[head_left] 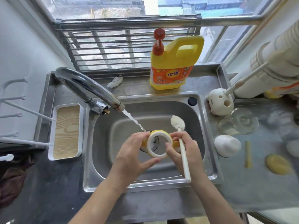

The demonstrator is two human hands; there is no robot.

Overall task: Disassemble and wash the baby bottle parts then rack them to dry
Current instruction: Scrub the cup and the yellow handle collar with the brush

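Over the steel sink [208, 152], both hands hold a yellow-and-white bottle collar ring [157, 155] under the running water [132, 121] from the tap [84, 85]. My left hand [132, 156] grips the ring's left side, thumb at its lower rim. My right hand [182, 150] pinches the ring's right side and also holds a white bottle brush [182, 143], sponge head up. On the counter to the right lie a clear glass bottle [237, 121], a white cap [226, 147], a yellow straw piece [248, 154] and a yellow disc [279, 164].
A yellow dish-soap jug [174, 62] with a red pump stands behind the sink. A white drying rack with pegs and a wood-pattern tray [67, 131] sits at the left. A white brush holder [220, 103] stands at the sink's right corner. A dark cloth [11, 178] lies lower left.
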